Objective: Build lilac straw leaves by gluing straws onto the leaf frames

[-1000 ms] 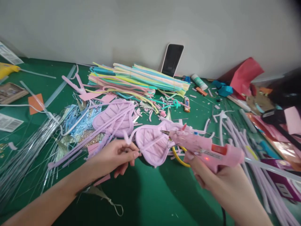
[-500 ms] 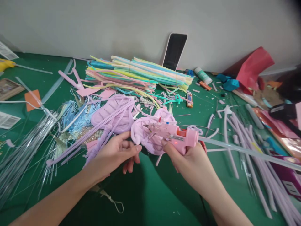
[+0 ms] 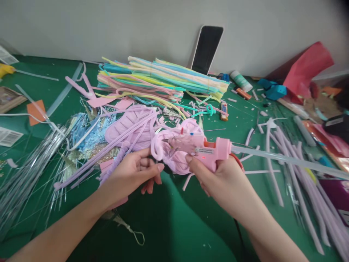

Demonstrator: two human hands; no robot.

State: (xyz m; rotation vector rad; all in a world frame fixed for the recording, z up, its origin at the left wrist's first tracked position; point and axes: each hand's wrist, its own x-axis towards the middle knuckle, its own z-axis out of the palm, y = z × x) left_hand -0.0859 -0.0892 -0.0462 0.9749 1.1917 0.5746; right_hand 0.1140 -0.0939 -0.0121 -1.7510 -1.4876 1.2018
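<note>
My right hand grips a pink hot glue gun, a clear glue stick trailing from its back. Its nozzle points left over a lilac leaf-shaped piece made of pipe cleaners. My left hand pinches the left edge of that leaf piece between thumb and fingers. A second lilac leaf shape lies just beyond my left hand on the green table.
A heap of pastel pipe cleaners lies at the back, a phone leaning on the wall behind. Long lilac stems spread at right, silver wires at left. Red paper, a glue tube and scraps sit far right.
My right hand has carried the glue gun leftward from the right until its nozzle sits over the leaf piece. The left hand keeps its pinch on the leaf.
</note>
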